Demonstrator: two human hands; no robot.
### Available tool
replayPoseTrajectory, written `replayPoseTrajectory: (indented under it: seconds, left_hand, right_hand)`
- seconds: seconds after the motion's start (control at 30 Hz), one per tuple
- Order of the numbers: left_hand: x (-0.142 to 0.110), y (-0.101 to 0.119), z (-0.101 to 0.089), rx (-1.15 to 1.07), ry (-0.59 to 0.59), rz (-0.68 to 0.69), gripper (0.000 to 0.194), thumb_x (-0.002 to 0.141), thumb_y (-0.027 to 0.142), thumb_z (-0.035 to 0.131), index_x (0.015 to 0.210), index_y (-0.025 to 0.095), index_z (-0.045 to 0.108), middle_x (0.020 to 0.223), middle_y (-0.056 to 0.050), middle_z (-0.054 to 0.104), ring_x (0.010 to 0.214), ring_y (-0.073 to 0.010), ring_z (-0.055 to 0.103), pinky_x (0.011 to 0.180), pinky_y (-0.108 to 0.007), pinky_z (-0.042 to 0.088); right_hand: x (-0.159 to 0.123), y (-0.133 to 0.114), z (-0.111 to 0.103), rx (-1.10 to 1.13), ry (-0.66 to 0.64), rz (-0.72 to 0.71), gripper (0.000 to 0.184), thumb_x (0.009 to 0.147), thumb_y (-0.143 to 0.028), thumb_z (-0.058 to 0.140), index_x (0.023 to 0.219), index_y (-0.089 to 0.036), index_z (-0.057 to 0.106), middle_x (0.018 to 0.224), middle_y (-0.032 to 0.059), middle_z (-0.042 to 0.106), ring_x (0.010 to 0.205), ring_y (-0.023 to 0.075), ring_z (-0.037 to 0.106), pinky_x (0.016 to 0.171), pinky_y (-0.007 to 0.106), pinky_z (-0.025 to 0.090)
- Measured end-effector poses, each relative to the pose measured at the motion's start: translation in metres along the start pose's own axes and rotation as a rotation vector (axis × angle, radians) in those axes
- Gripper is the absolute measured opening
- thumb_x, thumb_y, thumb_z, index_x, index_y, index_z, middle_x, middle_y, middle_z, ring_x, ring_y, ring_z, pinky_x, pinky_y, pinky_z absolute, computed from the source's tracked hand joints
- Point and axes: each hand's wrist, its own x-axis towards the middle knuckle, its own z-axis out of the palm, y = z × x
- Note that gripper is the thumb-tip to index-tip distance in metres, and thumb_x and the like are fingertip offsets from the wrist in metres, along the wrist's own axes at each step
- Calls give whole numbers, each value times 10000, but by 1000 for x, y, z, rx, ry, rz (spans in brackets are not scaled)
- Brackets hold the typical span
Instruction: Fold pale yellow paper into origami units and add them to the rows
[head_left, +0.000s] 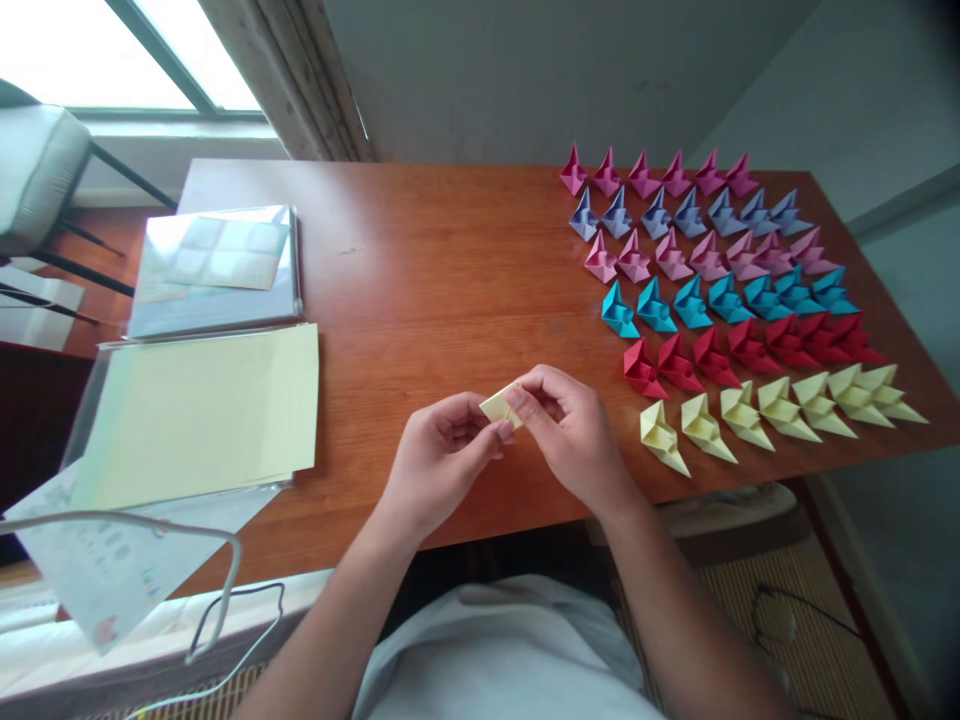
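Between my two hands, above the table's front edge, is a small piece of folded yellow paper [496,404]. My left hand [442,450] pinches its lower side with thumb and fingers. From the right, my right hand [566,430] grips the same paper, thumb on top and fingers curled behind. My fingers cover part of the paper, so its full shape is hidden. Nearest to my right hand, a row of yellow origami pieces [703,430] with pointed tips stands on the table.
Further rows behind are red [679,362], blue [654,305], light pink [634,256], purple [616,213] and magenta [574,172] origami. At left lie yellow paper sheets [202,410], a plastic-covered pack [217,265] and a white cable [232,580]. The wooden table [442,270] ends near my body.
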Motion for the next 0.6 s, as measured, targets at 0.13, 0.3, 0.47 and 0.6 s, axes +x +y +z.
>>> replayPoseTrajectory:
  seconds: [0.13, 0.3, 0.47, 0.6]
  left_hand:
    - [-4, -4, 5, 7, 82, 21, 281, 763, 365, 826, 709, 148, 657, 626, 6, 655, 579, -96, 570, 539, -183, 438]
    - [-11, -3, 0, 94, 25, 34, 236, 794, 330, 801, 721, 154, 662, 648, 2, 670, 593, -103, 590, 539, -183, 444]
    - [-15, 0, -1, 86, 130, 26, 272, 814, 391, 773, 717, 156, 679, 616, 2, 648, 554, -106, 586, 501, -189, 449]
    - [-15, -1, 2, 70, 155, 19, 284, 821, 402, 764, 716, 159, 658, 615, 9, 635, 548, -99, 585, 496, -182, 449]
  right_hand:
    - [-2, 4, 1, 44, -55, 28, 238, 968, -399, 614, 865, -196, 682, 800, 9, 673, 731, 151, 624, 658, 271, 469]
    - [-5, 4, -2, 32, -71, 26, 263, 944, -420, 648, 828, -192, 708, 782, 11, 690, 726, 151, 630, 669, 270, 484]
    - [-5, 6, 0, 162, -119, 70, 243, 922, -442, 668, 923, -209, 740, 866, 24, 744, 808, 180, 692, 726, 282, 542]
    - [-5, 9, 3, 140, -39, 70, 190, 917, -392, 678, 911, -214, 743, 868, 29, 756, 782, 182, 694, 718, 287, 548]
